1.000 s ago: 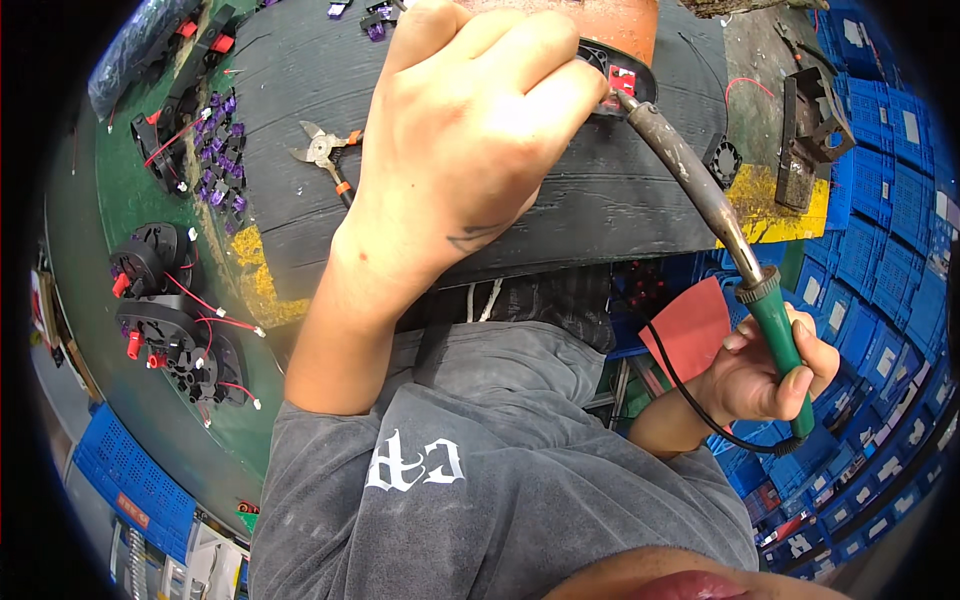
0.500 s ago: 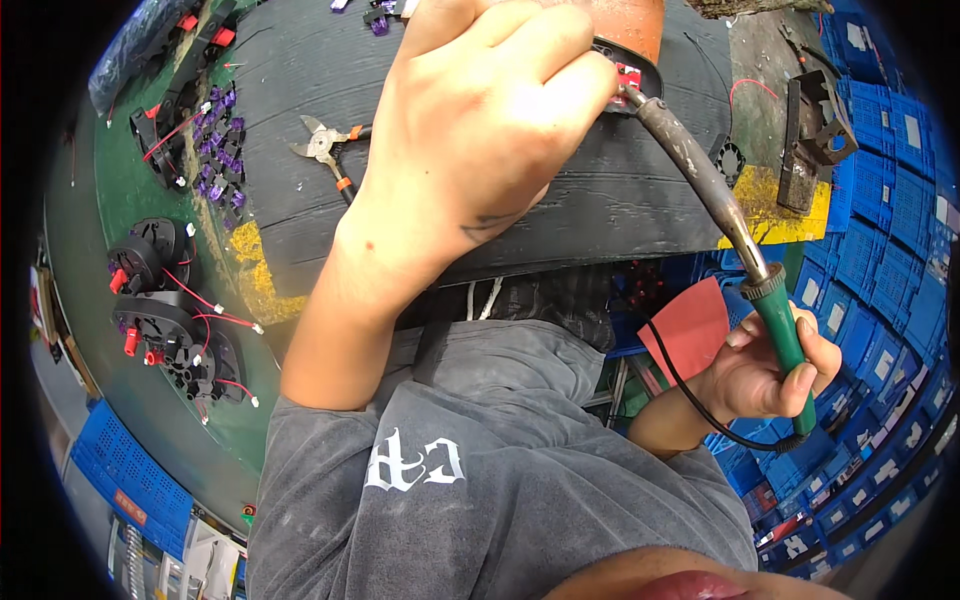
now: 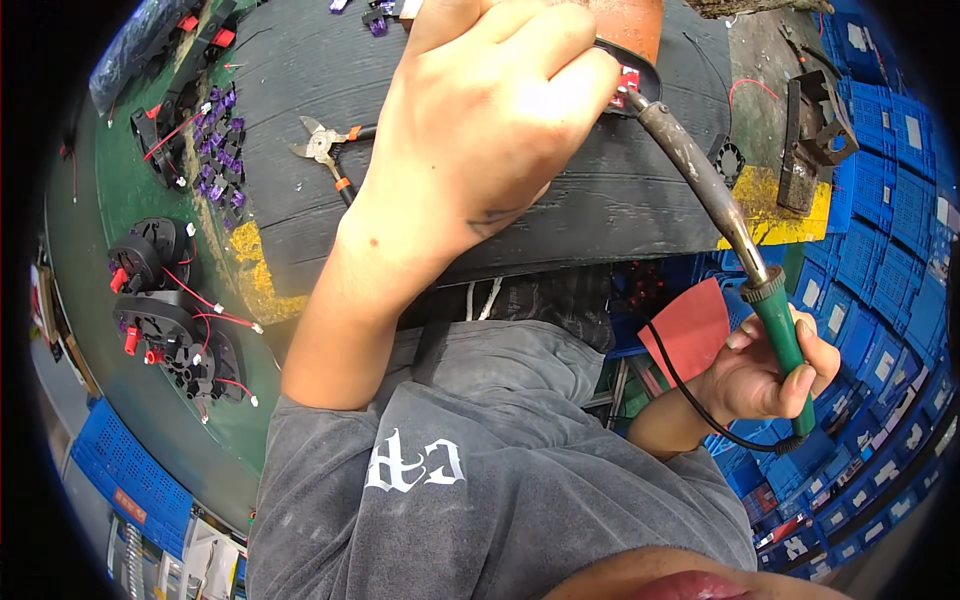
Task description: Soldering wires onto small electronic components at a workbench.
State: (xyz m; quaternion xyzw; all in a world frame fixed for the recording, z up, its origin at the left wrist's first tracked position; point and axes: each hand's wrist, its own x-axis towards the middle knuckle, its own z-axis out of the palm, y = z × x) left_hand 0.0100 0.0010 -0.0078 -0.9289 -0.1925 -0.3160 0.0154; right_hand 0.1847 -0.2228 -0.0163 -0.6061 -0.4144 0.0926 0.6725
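Observation:
My right hand [image 3: 775,370] grips the green handle of a soldering iron [image 3: 700,175]. The iron's bent metal shaft slants up to the left, and its tip is at a small red part [image 3: 627,85] in a dark housing [image 3: 648,72]. Over the dark board, my left hand [image 3: 500,105] is closed, its fingertips beside the iron's tip. Whatever those fingers pinch is hidden behind the hand, and much of the housing is covered too. Side cutters [image 3: 322,142] with orange-and-black handles lie left of my left wrist.
Purple-and-black small parts [image 3: 220,150] are heaped at the left. Black housings with red wires [image 3: 175,340] sit on the green surface [image 3: 110,200]. An orange-brown cylinder [image 3: 630,25] stands behind the work. On the right are a metal bracket [image 3: 805,145] and stacked blue crates [image 3: 880,220].
My left hand has shifted very slightly to the right. The soldering iron stays in nearly the same position, its tip at the red part.

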